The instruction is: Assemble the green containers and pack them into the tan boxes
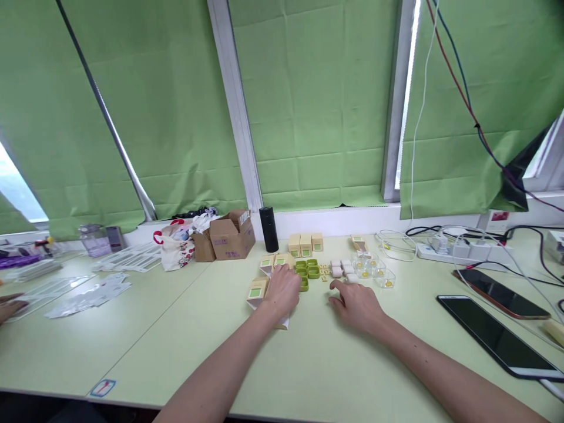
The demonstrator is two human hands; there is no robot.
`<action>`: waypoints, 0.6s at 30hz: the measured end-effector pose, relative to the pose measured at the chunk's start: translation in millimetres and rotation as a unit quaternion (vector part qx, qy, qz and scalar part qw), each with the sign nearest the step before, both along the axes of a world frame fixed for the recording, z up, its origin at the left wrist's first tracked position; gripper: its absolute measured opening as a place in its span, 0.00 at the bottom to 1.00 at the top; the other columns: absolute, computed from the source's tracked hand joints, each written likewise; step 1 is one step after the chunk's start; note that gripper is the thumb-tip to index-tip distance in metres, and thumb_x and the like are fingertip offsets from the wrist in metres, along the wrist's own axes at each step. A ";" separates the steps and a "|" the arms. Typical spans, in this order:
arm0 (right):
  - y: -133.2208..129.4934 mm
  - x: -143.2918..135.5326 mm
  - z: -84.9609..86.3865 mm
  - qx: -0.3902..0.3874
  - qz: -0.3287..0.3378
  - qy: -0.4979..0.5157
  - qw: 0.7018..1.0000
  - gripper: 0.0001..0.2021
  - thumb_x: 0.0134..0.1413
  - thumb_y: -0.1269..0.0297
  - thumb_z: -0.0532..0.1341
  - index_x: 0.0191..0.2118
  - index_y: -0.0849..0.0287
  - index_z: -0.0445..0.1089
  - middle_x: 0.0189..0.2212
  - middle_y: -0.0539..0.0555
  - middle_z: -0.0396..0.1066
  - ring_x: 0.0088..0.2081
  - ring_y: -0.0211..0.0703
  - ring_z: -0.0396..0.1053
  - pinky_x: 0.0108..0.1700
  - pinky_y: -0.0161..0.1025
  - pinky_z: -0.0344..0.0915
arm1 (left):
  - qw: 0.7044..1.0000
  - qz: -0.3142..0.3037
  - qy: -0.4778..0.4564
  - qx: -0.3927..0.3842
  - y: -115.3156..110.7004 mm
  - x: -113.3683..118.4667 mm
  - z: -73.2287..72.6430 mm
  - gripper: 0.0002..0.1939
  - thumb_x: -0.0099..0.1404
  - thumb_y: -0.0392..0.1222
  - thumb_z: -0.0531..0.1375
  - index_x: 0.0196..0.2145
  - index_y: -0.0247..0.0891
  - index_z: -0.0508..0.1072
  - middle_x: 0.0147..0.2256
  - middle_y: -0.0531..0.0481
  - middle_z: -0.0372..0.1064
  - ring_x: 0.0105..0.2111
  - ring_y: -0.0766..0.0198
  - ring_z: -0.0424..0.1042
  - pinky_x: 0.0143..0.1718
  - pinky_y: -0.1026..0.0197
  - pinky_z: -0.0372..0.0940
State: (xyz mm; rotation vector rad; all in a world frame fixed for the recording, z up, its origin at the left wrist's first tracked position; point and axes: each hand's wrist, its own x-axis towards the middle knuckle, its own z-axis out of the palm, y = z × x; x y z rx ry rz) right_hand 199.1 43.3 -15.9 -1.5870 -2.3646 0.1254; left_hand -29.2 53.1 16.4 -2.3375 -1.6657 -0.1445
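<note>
My left hand (284,289) is over a group of small kraft-paper boxes with green-and-white labels (258,289), its back towards me. Its fingers curl downward, and what they grip, if anything, is hidden. Just right of these fingers are several olive-green small open cases (313,269). My right hand (356,302) hovers low over the table or rests on it, with index finger and thumb apart and nothing visible between them. Beyond its fingertips lie small yellow pieces (324,271), pale pink rounded cases (336,270) and clear plastic containers with yellow spots (386,278).
More kraft boxes (305,245) stand at the back, near a black cylinder (268,230) and an open cardboard box (231,236). Two phones (500,335) and a power strip (467,255) with cables lie right. Another person's hand (11,306) is at far left by plastic sheets (88,295).
</note>
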 end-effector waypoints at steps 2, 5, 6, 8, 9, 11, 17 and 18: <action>0.3 0.1 -1.0 0.003 0.001 0.004 1.000 0.13 0.69 0.61 0.59 0.55 0.54 0.72 0.40 0.56 0.82 0.45 0.54 0.78 0.37 0.40 0.56 | 1.000 -0.002 0.010 -0.002 0.1 1.4 -1.4 0.11 0.65 0.28 0.61 0.31 0.37 0.82 0.36 0.35 0.80 0.47 0.44 0.74 0.51 0.48 0.61; 0.7 0.5 -1.8 0.006 0.001 0.010 1.000 0.12 0.69 0.62 0.59 0.54 0.54 0.73 0.39 0.56 0.82 0.44 0.53 0.78 0.37 0.40 0.55 | 1.000 -0.003 0.019 -0.001 0.4 3.5 -3.0 0.13 0.65 0.25 0.59 0.30 0.36 0.81 0.35 0.37 0.79 0.47 0.45 0.74 0.50 0.49 0.61; 0.8 0.5 -1.7 0.005 -0.001 0.012 1.000 0.12 0.69 0.62 0.59 0.54 0.54 0.74 0.39 0.55 0.82 0.44 0.53 0.78 0.37 0.40 0.55 | 1.000 -0.004 0.021 0.000 0.4 4.2 -3.4 0.13 0.64 0.25 0.59 0.30 0.36 0.81 0.36 0.37 0.79 0.47 0.45 0.74 0.50 0.49 0.61; 0.9 0.2 -1.2 0.002 -0.004 0.015 1.000 0.11 0.69 0.63 0.59 0.52 0.54 0.74 0.39 0.55 0.82 0.44 0.52 0.78 0.36 0.40 0.55 | 1.000 -0.004 0.023 0.002 -0.2 5.5 -4.2 0.13 0.65 0.25 0.59 0.31 0.37 0.81 0.36 0.38 0.79 0.47 0.45 0.74 0.49 0.49 0.62; 1.0 0.1 -0.9 0.000 -0.005 0.016 1.000 0.11 0.69 0.63 0.60 0.52 0.54 0.75 0.39 0.55 0.82 0.44 0.52 0.78 0.36 0.40 0.55 | 1.000 -0.004 0.023 0.004 -0.9 6.4 -4.4 0.14 0.65 0.25 0.58 0.31 0.37 0.81 0.36 0.38 0.79 0.47 0.45 0.74 0.49 0.49 0.62; 1.2 0.0 -0.1 0.001 -0.006 0.023 1.000 0.10 0.68 0.64 0.60 0.50 0.54 0.75 0.39 0.55 0.82 0.44 0.51 0.78 0.36 0.39 0.54 | 1.000 -0.004 0.022 0.005 -3.0 8.8 -4.7 0.15 0.65 0.25 0.58 0.31 0.38 0.82 0.37 0.38 0.79 0.47 0.46 0.74 0.48 0.49 0.62; 2.5 1.7 -0.1 0.014 -0.005 0.056 0.998 0.12 0.66 0.67 0.61 0.54 0.54 0.73 0.44 0.55 0.80 0.45 0.48 0.76 0.37 0.38 0.57 | 0.998 -0.043 -0.004 0.038 -13.4 20.3 -7.1 0.17 0.60 0.22 0.57 0.31 0.40 0.81 0.35 0.40 0.78 0.45 0.45 0.73 0.47 0.48 0.63; 2.8 2.1 -0.9 0.019 0.000 0.065 0.998 0.14 0.66 0.67 0.61 0.56 0.54 0.72 0.45 0.55 0.79 0.46 0.48 0.75 0.37 0.38 0.58 | 0.997 -0.056 -0.016 0.051 -15.1 22.2 -8.0 0.17 0.59 0.21 0.57 0.30 0.40 0.80 0.35 0.40 0.77 0.44 0.45 0.73 0.46 0.48 0.63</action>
